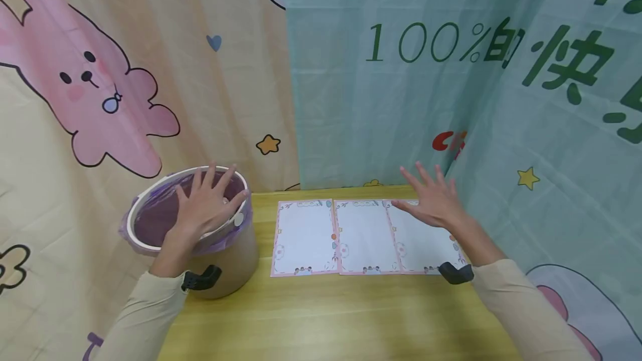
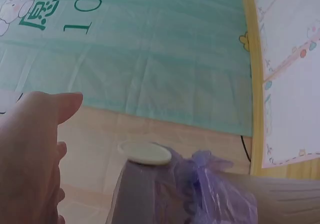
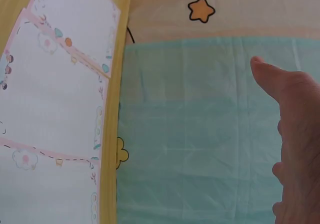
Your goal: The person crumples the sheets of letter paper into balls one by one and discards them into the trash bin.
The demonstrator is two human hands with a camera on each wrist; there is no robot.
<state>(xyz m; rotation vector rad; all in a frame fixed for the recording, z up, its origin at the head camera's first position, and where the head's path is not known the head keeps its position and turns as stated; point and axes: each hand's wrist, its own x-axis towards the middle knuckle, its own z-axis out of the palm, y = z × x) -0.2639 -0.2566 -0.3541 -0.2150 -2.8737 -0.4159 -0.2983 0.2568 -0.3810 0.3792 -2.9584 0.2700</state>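
Observation:
My left hand (image 1: 203, 205) is held with fingers spread over the trash bin (image 1: 241, 263), overlapping its white rim in the head view; nothing is in its grasp. A purple plastic bag (image 1: 165, 213) lines the bin and folds over the rim. In the left wrist view the knotted bag (image 2: 215, 189) and a white round tab (image 2: 145, 153) show below the thumb. My right hand (image 1: 433, 199), fingers also spread and holding nothing, is raised in front of the rightmost of three sheets of paper (image 1: 426, 244) with pink patterned borders.
The three sheets lie side by side on a yellow wood-grain table (image 1: 321, 316), close to its back edge. A beige curtain (image 1: 225, 99) with cartoon prints hangs behind on the left, a green one (image 1: 351, 110) with lettering behind and on the right.

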